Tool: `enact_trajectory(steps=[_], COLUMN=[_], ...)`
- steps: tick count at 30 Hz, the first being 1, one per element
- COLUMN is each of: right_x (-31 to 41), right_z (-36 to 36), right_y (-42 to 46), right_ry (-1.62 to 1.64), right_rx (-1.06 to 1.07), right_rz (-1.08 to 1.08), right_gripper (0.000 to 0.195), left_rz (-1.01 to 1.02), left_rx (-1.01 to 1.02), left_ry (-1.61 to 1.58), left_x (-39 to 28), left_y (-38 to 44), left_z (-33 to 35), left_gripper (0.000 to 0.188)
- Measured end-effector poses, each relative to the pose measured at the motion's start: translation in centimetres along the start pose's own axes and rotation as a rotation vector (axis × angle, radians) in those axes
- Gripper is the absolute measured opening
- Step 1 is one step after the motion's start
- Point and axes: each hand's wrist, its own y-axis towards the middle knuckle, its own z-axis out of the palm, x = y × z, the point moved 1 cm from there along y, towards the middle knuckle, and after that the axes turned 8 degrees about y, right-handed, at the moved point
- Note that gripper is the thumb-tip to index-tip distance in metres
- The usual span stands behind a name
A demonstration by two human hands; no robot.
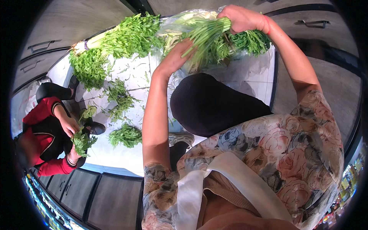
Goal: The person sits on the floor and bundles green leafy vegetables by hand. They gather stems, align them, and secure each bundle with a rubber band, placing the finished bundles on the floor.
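My right hand [243, 19], with a red string at the wrist, grips the cut ends of a bunch of long green stems [205, 33] at the top of the view. My left hand [181, 51] lies against the lower part of the same bunch, its fingers partly hidden by the stems; whether it grips them cannot be told. Beneath and behind the bunch lies a clear plastic bag [175, 24] with pale leafy vegetables. Dark green leafy greens [253, 41] lie below my right hand.
Large bunches of leafy celery [126, 37], one tied with a purple band, lie at upper left. Smaller piles of greens [125, 135] and loose leaves are on the tiled floor [129, 69]. Another person [54, 138] crouches at left, holding greens [83, 142]. Grey cabinets [118, 198] surround the floor.
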Motion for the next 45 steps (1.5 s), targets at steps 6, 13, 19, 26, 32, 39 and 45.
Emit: enact_trajectory(steps=[6,13,19,26,32,39,45], right_x=[0.7,1.0,1.2,-1.6,-1.9,-2.4,0.1], right_z=[0.9,1.5,-0.3,-0.3,0.1,3.1,6.2], right_y=[-0.2,-0.7,-1.1,-1.0,-0.4,0.5,0.9], right_ry=[-0.122,-0.259,0.058,0.332,0.252,0.040,-0.060], right_rx=[-0.021,-0.125,-0.062,0.067,0.071,0.003,-0.051], right_rz=[0.101,0.053,0.229,0.160,0.160,0.387,0.511], right_gripper=[0.033,0.038,0.026,0.025,0.029,0.040,0.046], left_rz=[-0.060,-0.412,-0.309,-0.092,-0.127,-0.291,-0.259], left_rx=[-0.109,-0.328,-0.314,-0.196,-0.046,-0.037,-0.241], left_ry=[0.054,0.137,-0.219,-0.410,-0.200,0.346,0.555], left_x=[-1.7,10.2,7.7,1.7,0.1,-1.7,3.6], left_y=[1.5,0.2,0.8,1.1,1.8,3.5,3.9], left_z=[1.2,5.3,4.7,0.0,3.0,4.1,5.5], left_gripper=[0.035,0.030,0.045,0.050,0.039,0.026,0.026])
